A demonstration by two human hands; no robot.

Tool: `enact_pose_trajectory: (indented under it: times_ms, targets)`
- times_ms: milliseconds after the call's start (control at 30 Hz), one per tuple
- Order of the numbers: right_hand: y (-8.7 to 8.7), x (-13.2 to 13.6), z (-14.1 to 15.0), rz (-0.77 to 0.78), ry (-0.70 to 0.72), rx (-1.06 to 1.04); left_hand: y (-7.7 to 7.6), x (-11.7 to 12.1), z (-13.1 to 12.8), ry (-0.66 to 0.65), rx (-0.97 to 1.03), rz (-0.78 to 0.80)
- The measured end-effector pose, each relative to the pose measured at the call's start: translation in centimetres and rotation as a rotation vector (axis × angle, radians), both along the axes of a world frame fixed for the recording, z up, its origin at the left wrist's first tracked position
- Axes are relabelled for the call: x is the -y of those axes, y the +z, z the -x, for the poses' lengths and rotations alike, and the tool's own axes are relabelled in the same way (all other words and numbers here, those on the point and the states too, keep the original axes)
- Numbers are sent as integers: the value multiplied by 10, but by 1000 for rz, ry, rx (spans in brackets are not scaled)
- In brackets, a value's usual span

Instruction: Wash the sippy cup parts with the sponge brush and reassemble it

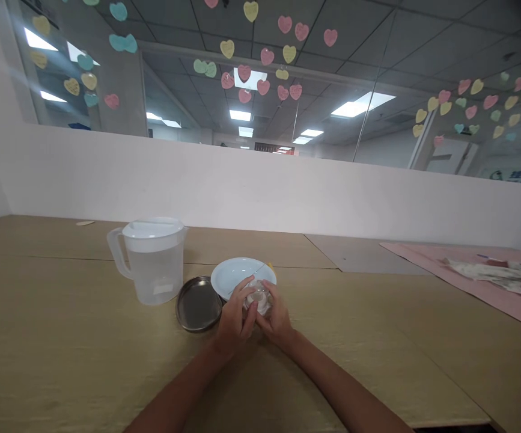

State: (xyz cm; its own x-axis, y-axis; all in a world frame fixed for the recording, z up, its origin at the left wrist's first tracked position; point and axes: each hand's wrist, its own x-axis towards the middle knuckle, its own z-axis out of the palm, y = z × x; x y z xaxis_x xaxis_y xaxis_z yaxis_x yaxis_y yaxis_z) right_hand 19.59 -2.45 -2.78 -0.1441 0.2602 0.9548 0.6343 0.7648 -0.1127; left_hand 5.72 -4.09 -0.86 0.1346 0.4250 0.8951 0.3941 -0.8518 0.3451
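Note:
My left hand (pixel 237 313) and my right hand (pixel 276 310) are wrapped around a small clear round container (pixel 258 296), one from each side. It looks like glass or clear plastic; its exact kind and what is in it I cannot make out. Just behind my hands, a white bowl (pixel 240 264) stands partly hidden by my fingers, with something thin lying across it. A round shallow metal dish (pixel 198 305) sits to the left, close to my left hand. Further left stands a translucent lidded pitcher (pixel 157 264) holding clear liquid.
The tan tabletop (pixel 84 349) runs back to a white wall (pixel 242 186) below a window. On the right lies a pink cloth (pixel 422 252) with crumpled material on it. Near the wall is a grey sheet (pixel 359 255). A small flat piece (pixel 85 223) rests at the far left.

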Motion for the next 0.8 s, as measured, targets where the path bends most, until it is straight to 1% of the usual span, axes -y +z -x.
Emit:
enact_pose_trajectory:
  times_ms: [167, 267, 367, 533, 633, 733, 800]
  targets:
    - [-10, -6, -2, 55, 33, -16, 2, 1, 0, -50, 51, 0]
    - [-12, -9, -3, 40, 60, -38, 4, 2, 1, -42, 52, 18]
    - [-11, -10, -3, 36, 79, -56, 5, 2, 1, -28, 62, 33]
    - [-8, -7, -3, 43, 40, -38, 4, 0, -2, -16, 71, 36]
    - [-7, -7, -4, 53, 1, -12, 5, 0, 0, 3, 52, 49]
    - [-3, -5, -5, 42, -2, 5, 11, -2, 12, -41, -44, -10]
    - [1, -2, -6, 39, 40, 6, 16, -5, 24, -98, -102, -115]
